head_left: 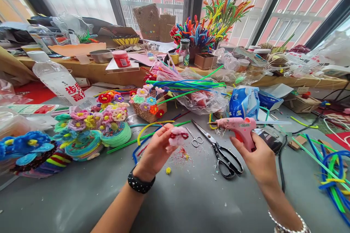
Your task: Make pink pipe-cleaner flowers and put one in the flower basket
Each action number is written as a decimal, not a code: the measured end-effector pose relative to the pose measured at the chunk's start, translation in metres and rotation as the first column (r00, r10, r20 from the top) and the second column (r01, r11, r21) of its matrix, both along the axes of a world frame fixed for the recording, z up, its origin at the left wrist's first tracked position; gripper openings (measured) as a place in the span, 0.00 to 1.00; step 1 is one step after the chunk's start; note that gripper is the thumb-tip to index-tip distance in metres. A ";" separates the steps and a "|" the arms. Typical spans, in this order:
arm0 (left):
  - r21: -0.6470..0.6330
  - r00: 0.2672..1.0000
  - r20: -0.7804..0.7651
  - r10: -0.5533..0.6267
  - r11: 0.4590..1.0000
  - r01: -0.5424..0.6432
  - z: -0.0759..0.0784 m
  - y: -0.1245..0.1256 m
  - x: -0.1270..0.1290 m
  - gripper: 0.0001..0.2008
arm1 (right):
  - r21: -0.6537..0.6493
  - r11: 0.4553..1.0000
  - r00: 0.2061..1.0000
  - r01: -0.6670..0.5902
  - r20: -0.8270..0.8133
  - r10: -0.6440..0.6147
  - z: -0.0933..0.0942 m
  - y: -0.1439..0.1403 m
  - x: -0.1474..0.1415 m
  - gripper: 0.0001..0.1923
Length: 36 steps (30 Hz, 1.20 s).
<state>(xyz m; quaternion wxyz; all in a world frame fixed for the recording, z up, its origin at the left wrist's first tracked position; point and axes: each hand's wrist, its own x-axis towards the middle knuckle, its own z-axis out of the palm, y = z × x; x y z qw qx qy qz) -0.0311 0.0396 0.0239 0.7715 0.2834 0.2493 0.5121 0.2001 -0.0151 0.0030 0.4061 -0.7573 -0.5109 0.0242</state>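
Observation:
My left hand (157, 151) pinches a small pink pipe-cleaner flower (178, 135) with a red centre, held above the grey table (175, 204). My right hand (258, 158) grips a pink hot glue gun (239, 127) by its handle, its nozzle pointing left, a short way right of the flower and apart from it. Between the two hands, black-handled scissors (218, 151) lie on the table beside a small silver pair (194, 139). Coloured scraps (183, 153) lie under the flower.
A wicker basket of flowers (149, 107) and finished flower rings (90, 131) sit to the left. Loose pipe cleaners (332, 174) lie at right, more in a plastic bag (197, 91). A plastic bottle (58, 80) lies tipped at the left, and a cluttered wooden shelf (104, 71) runs behind.

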 end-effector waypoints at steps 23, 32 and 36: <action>0.042 0.983 0.136 0.121 0.991 -0.128 0.002 0.018 -0.023 0.10 | 0.176 0.821 0.304 -0.544 -0.870 0.388 0.018 -0.009 0.029 0.23; 0.035 0.974 0.201 0.105 0.993 -0.115 0.003 0.018 -0.024 0.07 | -0.049 0.924 0.389 -0.379 -0.914 0.111 -0.001 -0.033 0.059 0.30; 0.034 0.973 0.213 0.089 0.995 -0.098 0.003 0.017 -0.023 0.07 | -0.218 0.920 0.564 -0.326 -0.826 0.004 -0.022 -0.054 0.086 0.33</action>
